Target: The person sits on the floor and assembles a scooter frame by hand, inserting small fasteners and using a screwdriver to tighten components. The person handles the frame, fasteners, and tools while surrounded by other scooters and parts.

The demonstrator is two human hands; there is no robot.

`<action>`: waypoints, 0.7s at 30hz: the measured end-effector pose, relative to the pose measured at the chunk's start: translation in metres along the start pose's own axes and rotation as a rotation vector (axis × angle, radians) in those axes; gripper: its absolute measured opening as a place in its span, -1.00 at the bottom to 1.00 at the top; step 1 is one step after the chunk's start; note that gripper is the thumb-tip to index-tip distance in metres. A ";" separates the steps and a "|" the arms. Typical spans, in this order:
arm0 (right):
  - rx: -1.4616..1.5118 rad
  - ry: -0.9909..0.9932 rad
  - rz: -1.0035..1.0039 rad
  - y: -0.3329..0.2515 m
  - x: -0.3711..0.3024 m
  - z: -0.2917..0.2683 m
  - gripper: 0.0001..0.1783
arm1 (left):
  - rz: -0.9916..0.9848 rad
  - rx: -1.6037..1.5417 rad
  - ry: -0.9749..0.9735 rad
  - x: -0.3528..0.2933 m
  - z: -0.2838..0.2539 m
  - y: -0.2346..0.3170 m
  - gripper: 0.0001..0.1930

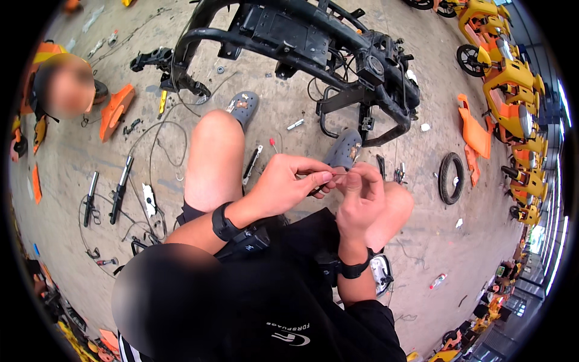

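Note:
Both my hands meet in front of my knees. My left hand (295, 184) is closed in a pinch, its thumb and forefinger on one part of a thin reddish wire (341, 175). From the other side my right hand (363, 196) pinches the same wire, thumb against fingertips. A small dark piece shows under my left fingers; its kind I cannot make out. Beyond my hands stands a black scooter frame (289, 36) with cables and fittings on it. A red-handled screwdriver (272, 145) lies on the floor past my left hand.
Two black shock absorbers (122, 190) and a tangle of cables lie at the left, near a yellow utility knife (162, 102). Orange panels (476, 134) and a tyre (450, 178) are at the right. Yellow scooters (515, 78) stand in a row there. Another person is at far left.

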State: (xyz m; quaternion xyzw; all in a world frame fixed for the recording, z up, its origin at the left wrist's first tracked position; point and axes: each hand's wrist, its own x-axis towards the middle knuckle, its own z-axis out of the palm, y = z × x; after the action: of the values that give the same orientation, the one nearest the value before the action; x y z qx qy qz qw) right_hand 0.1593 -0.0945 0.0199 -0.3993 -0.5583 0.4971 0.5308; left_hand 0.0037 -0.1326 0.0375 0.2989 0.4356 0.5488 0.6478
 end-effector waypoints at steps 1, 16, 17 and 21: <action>0.039 0.017 0.057 -0.003 0.005 -0.004 -0.91 | 0.059 0.061 0.027 0.001 0.000 -0.001 -0.84; 0.151 -0.144 0.232 -0.005 0.010 -0.015 -0.85 | 0.345 0.468 0.082 0.008 0.015 -0.002 -0.84; 0.158 -0.133 0.235 -0.005 0.010 -0.015 -0.86 | 0.375 0.491 0.075 0.008 0.015 -0.001 -0.84; 0.184 -0.114 0.255 -0.004 0.008 -0.014 -0.87 | 0.593 0.692 0.048 0.012 0.014 -0.006 -0.86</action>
State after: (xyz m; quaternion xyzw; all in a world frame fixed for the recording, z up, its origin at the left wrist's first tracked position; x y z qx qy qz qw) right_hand 0.1729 -0.0859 0.0243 -0.3878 -0.4842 0.6315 0.4652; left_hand 0.0188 -0.1207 0.0359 0.5969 0.5036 0.5396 0.3145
